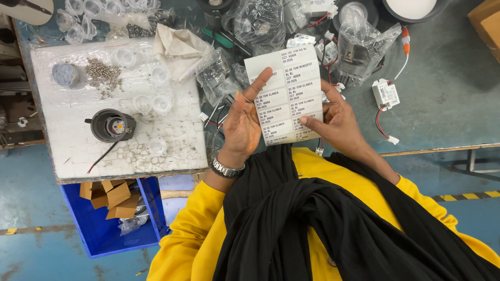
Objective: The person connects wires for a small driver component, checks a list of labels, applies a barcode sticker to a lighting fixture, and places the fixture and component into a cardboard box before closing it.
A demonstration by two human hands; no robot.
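Label sheet (285, 93): white sheet of printed stickers, centre of the frame, held upright above my lap between both my hands.
Left hand (242, 122): palm toward me, fingers spread, forefinger pressed along the sheet's left edge; a metal watch (227, 168) circles my wrist.
Right hand (336, 120): grasping the sheet's right edge, thumb lying across a lower sticker.
Black lamp housing (110, 125): centre left, standing on the cracked white board (172, 140), well apart from my hands.
Blue bin (104, 229): lower left, holding small cardboard boxes.
White driver box (385, 94): upper right, on the grey table (448, 93), red wires trailing.
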